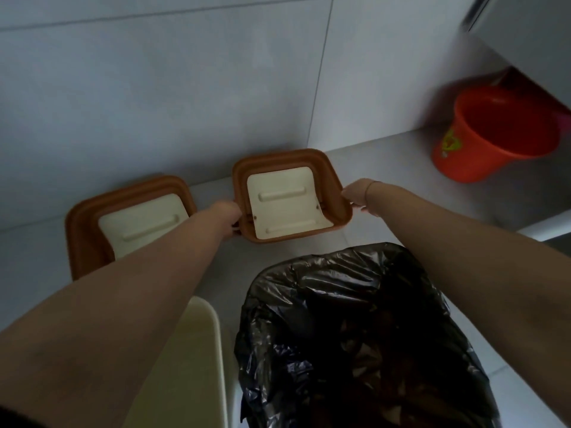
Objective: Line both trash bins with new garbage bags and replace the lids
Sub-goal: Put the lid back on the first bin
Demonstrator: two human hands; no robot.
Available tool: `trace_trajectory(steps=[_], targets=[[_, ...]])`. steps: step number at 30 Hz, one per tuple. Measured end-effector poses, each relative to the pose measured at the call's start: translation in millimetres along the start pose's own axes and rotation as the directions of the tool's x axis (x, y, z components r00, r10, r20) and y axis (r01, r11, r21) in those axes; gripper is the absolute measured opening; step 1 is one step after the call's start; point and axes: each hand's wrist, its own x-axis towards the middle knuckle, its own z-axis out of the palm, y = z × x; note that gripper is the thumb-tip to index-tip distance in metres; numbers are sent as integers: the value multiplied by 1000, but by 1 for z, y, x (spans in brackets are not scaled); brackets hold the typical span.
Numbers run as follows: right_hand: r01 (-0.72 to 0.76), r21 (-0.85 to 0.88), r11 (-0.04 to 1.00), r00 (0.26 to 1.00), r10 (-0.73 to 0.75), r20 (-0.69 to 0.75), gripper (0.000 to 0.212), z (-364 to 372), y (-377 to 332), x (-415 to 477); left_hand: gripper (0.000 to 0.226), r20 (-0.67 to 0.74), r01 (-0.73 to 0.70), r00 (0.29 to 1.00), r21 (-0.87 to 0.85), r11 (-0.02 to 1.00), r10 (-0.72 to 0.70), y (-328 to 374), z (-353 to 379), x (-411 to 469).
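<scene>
Bare forearms — a thin bracelet (369,189) circles the right wrist.

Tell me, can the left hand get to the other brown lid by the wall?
Probably yes. The left hand is at the edge of the brown-rimmed lid with a cream flap, and the second brown lid leaning on the grey wall sits just beside it, with nothing between them.

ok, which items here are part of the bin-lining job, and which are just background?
Job:
- lined bin with the black garbage bag
- cream bin, no bag visible
- right lid, held at both sides by the left hand and right hand
- left lid, lying on the floor

Background:
- orange bucket
- tiled wall
</scene>
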Motion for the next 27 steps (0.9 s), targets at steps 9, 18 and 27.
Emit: trace_trajectory(steps=[9, 18, 27], targets=[[120, 779, 615, 992, -113, -63, 24, -56, 9, -59, 36, -154, -448, 881, 29, 893, 447, 29, -19, -64], [286, 844, 454, 914, -395, -97, 42, -90, 60, -181, 32, -83, -528, 848, -37, 849, 524, 14, -19, -201], [311, 780, 543, 931, -341, -133, 32, -32, 131, -247, 29, -177, -308, 945, -196, 931, 275, -78, 9, -263]])
